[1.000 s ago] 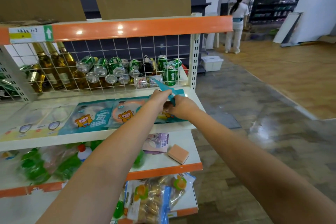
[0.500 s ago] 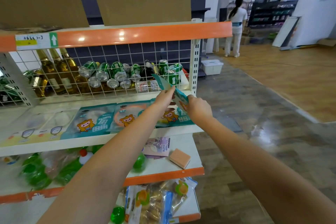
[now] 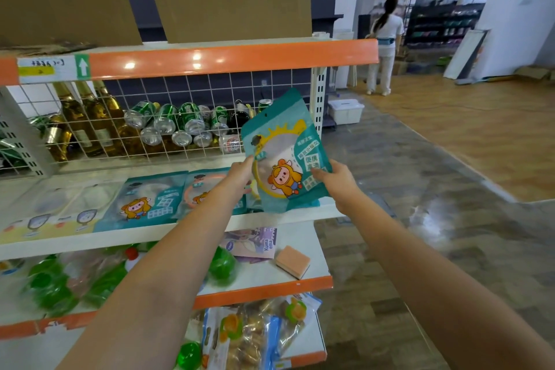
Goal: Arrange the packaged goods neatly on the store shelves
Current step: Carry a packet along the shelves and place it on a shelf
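Raised teal pouch (image 3: 285,156), cans (image 3: 180,126) behind

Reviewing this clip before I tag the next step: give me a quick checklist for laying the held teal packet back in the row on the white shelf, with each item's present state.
1. Teal packet held by both hands: ok, left hand and right hand hold its two side edges.
2. Printed front faces the camera: ok.
3. Packet lifted clear of the shelf: cannot tell, its lower edge overlaps the shelf front.
4. Free spot at the row's right end: cannot tell, the packet hides it.
5. Flat packets lie in a neat row: ok.
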Demonstrator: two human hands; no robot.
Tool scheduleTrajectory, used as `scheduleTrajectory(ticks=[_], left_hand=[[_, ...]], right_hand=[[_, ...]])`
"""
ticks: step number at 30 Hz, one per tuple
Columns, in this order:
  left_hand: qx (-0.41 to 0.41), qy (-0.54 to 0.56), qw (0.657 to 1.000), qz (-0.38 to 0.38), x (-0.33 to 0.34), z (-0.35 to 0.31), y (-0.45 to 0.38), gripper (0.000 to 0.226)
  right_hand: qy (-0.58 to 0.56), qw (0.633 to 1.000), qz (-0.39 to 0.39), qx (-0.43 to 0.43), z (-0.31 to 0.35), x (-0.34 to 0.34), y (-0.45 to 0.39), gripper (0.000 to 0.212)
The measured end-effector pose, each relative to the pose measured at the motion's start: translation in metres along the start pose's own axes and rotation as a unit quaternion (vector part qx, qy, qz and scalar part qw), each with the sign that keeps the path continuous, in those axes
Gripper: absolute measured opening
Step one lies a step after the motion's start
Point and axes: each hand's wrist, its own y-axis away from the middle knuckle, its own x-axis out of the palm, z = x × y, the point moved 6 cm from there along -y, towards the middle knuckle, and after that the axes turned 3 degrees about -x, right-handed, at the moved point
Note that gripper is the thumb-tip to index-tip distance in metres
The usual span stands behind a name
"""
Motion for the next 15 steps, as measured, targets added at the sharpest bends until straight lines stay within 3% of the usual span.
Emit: scheduleTrajectory(ticks=[7, 15], left_hand=[[-0.046, 0.118, 0.99, 0.062, 0.004, 0.015, 0.008, 0.022], [-0.05, 0.137, 0.989, 0.015, -0.017, 0.026, 0.005, 0.032]], right_hand=[[-0.09, 0.993, 0.055, 0.058, -0.022, 0.008, -0.002, 0.02], [0.049, 0.991, 0.123, 0.038, -0.027, 0.009, -0.004, 0.031]])
